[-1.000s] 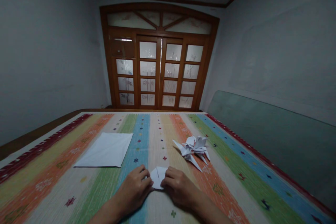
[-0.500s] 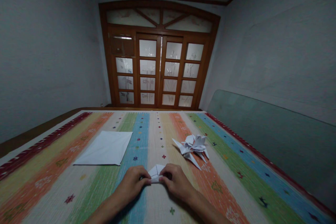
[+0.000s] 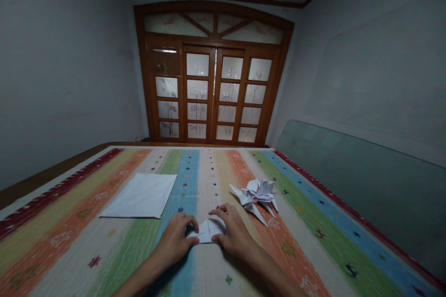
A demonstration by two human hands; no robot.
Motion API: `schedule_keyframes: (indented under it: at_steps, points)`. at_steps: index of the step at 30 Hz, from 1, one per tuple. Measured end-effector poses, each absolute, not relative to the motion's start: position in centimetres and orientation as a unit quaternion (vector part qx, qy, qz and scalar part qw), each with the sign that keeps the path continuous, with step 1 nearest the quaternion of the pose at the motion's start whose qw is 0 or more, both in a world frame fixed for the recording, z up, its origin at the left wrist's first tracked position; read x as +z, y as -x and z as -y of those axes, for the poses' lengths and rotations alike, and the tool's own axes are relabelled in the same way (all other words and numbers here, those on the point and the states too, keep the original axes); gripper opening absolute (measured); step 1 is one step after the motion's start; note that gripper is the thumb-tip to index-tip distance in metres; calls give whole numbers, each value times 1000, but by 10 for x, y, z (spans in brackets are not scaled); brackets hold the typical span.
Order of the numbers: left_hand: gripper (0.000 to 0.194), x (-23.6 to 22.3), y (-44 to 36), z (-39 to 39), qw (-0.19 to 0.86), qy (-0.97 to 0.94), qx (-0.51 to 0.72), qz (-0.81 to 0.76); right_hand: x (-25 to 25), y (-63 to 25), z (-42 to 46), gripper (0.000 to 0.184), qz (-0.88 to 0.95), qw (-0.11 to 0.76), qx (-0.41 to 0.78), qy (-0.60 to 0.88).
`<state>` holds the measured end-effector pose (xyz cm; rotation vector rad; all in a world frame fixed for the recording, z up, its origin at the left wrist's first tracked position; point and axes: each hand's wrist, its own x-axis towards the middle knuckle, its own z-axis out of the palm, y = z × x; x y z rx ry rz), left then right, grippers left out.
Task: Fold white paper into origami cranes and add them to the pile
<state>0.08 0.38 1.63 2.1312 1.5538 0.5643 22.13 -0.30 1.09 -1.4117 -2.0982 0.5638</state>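
The left hand [image 3: 176, 237] and right hand [image 3: 236, 234] grip opposite ends of the creased paper [image 3: 208, 229], apparently keeping its folds aligned. From it, the white sheet [image 3: 141, 196] lies at ten o'clock, the folded shapes [image 3: 258, 194] at two, seemingly set aside for elbow room on the counter [image 3: 209, 269].

Folded paper [image 3: 208, 230] partly behind fingers [image 3: 219, 239], forearms [image 3: 141, 274] cut off

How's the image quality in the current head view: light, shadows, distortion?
Head view: dim room, walls greyish; mild glare through the door panes; dark shadows beside both forearms; wide-angle stretch, door frame leaning outward toward the top; folded paper pale, its creases only partly readable.
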Motion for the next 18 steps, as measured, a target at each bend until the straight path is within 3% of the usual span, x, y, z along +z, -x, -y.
schedule_keyframes:
  at_steps: [3, 6, 11, 18]
  points:
    - [38, 17, -1, -6, 210, -756, 196, -588, 10, -224, -4, 70, 782, 240, 238, 524]
    - [45, 18, -4, -5, 207, -742, 191, -608, 6, -225, -8, 58, 785, 254, 249, 506]
    - [29, 14, -10, 1, 173, -742, 216, -611, -1, -228, -7, 29, 794, 300, 248, 467]
    - [21, 4, -14, 3, 146, -743, 255, -601, -4, -229, -5, 19, 810, 328, 246, 420]
